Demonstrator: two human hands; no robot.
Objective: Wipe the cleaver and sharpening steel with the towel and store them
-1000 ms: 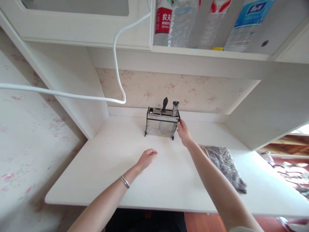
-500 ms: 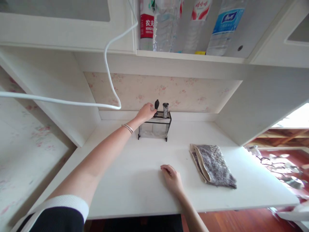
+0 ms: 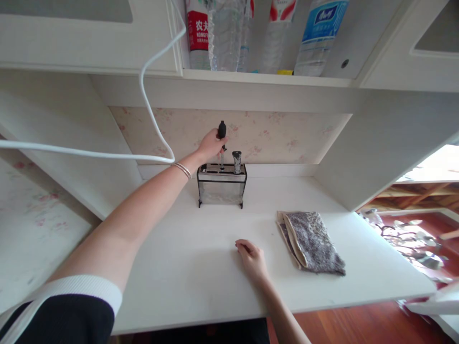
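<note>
My left hand is closed around the black handle of a tool with a narrow metal shaft, whose exact kind I cannot make out. The tool stands upright, its lower end at a slot in the top of a black-framed, clear-sided rack. Beside it, a black-and-silver mottled handle sticks up from the same rack. My right hand rests on the white tabletop, fingers curled together; whether anything is inside them is hidden.
A folded grey-brown towel lies right of my right hand. Overhead, a shelf holds several plastic bottles. A white cable hangs at the upper left. White side panels and a flowered back wall enclose the tabletop.
My left hand has risen, drawing the black-handled tool upward so its metal shaft shows above the rack. My right hand stays in place. The view has shifted slightly.
</note>
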